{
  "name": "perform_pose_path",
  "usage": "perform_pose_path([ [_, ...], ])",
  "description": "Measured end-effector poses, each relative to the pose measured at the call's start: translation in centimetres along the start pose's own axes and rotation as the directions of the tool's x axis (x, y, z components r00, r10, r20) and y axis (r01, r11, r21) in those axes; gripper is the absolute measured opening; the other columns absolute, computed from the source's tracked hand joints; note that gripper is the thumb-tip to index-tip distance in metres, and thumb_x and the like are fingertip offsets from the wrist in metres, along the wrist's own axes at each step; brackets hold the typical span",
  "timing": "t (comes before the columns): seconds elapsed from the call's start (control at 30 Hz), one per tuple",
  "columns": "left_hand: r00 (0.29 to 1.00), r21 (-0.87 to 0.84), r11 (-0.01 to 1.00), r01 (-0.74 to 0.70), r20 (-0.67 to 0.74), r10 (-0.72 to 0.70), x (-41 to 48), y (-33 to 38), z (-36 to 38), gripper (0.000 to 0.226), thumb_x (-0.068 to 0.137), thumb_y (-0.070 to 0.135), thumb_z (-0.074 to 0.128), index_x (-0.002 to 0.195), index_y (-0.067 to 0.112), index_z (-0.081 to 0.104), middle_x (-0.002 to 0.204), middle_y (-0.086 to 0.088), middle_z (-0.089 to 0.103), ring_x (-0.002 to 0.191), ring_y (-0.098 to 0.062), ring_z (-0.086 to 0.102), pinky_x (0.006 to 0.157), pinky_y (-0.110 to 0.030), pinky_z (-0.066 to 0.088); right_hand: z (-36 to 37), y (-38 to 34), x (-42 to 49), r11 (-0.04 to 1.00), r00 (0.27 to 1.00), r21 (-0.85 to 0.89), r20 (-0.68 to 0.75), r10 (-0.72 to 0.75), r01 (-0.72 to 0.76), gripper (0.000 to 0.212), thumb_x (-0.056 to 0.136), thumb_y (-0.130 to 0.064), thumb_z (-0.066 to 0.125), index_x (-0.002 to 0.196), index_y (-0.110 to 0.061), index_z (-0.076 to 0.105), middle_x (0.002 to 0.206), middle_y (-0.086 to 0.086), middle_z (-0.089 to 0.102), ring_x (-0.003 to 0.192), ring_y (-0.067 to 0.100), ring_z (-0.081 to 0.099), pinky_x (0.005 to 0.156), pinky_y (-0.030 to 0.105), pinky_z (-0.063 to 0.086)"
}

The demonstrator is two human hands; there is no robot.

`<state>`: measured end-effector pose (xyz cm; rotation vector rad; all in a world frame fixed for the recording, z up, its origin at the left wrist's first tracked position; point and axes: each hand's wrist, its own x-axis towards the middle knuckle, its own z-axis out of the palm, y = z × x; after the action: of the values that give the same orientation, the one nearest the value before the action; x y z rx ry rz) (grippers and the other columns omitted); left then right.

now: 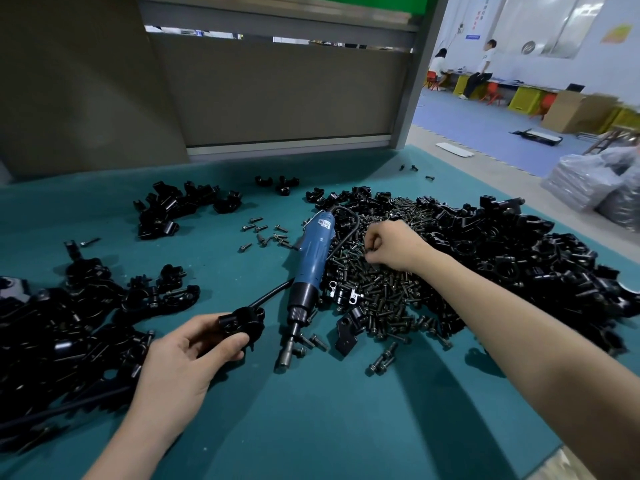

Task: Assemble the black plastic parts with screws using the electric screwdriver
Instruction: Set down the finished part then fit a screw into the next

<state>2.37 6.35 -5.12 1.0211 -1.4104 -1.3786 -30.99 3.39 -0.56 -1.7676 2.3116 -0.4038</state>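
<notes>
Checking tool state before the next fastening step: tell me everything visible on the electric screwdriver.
The electric screwdriver lies flat on the teal mat, unheld, between the left hand and right hand. It has a blue plastic-looking body with a white label near the far end, a black collar, a knurled metal chuck and a dark bit pointing toward the person. A black cable leaves the far end and curves over the screw pile along its right side.

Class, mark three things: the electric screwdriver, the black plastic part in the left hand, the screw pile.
electric screwdriver (313, 251): head view, on its blue body.
black plastic part (242, 322): head view, on its round body.
screw pile (375, 291): head view, middle of the heap.
</notes>
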Motion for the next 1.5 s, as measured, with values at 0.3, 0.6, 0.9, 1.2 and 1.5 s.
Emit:
perform_pose_path([
  [0.3, 1.000, -0.015, 1.000, 0.008, 0.007, -0.008, 0.1, -0.2, 0.0, 0.019, 0.062, 0.015, 0.077, 0.078, 0.026, 0.076, 0.080, -0.001, 0.076, 0.063, -0.013, 0.070, 0.059, -0.012, 0.052, -1.6, 0.3, -1.8, 0.769, 0.988, 0.639, -0.116, 0.105, -0.007, 0.030, 0.089, -0.012, 0.067, 0.116, -0.024, 0.064, 0.086, -0.002, 0.076, 0.091, 0.015, 0.070, 0.087, 0.041, 0.049],
  [0.6, 1.000, -0.017, 1.000, -0.005, 0.028, 0.005, 0.0, -0.2, -0.1, 0.025, 0.058, 0.025, 0.075, 0.081, 0.036, 0.076, 0.081, 0.001, 0.076, 0.065, -0.013, 0.070, 0.060, -0.013, 0.052, -0.6, 1.5, -1.8, 0.980, 0.991, 0.187, -0.108, 0.085, -0.064, 0.037, 0.096, 0.002, 0.044, 0.091, -0.019, 0.075, 0.081, 0.002, 0.067, 0.061, 0.012, 0.057, 0.048, 0.016, 0.045],
  [0.9, 0.999, -0.018, 1.000, -0.012, 0.042, 0.013, 0.0, -0.3, -0.1, 0.023, 0.059, 0.025, 0.075, 0.080, 0.033, 0.076, 0.082, 0.001, 0.076, 0.065, -0.013, 0.070, 0.060, -0.012, 0.052, 0.3, 1.4, -1.7, 0.980, 0.995, -0.175, 0.004, -0.095, 0.094, 0.011, 0.087, -0.014, 0.068, 0.097, -0.014, 0.073, 0.103, 0.003, 0.070, 0.094, 0.019, 0.063, 0.093, 0.033, 0.048],
  [1.2, 1.000, 0.002, 1.000, 0.000, 0.029, 0.000, 0.1, -0.5, -0.2, 0.022, 0.059, 0.026, 0.076, 0.081, 0.028, 0.076, 0.081, 0.000, 0.076, 0.067, -0.015, 0.071, 0.060, -0.014, 0.054, -0.2, 1.3, -1.7, 0.951, 0.963, 0.308, -0.250, 0.101, -0.020, 0.006, 0.087, -0.007, 0.063, 0.088, -0.013, 0.060, 0.082, 0.004, 0.067, 0.066, 0.015, 0.066, 0.063, 0.023, 0.054],
  [1.5, 0.999, 0.024, 1.000, -0.008, 0.037, 0.007, 0.0, -0.4, -0.2, 0.022, 0.061, 0.026, 0.076, 0.083, 0.026, 0.075, 0.081, -0.001, 0.076, 0.067, -0.015, 0.071, 0.062, -0.016, 0.056, 0.0, 1.8, -1.4, 0.990, 0.987, 0.139, -0.161, 0.015, 0.008, 0.011, 0.087, -0.007, 0.065, 0.086, -0.017, 0.062, 0.081, 0.000, 0.064, 0.067, 0.012, 0.058, 0.057, 0.016, 0.044],
])
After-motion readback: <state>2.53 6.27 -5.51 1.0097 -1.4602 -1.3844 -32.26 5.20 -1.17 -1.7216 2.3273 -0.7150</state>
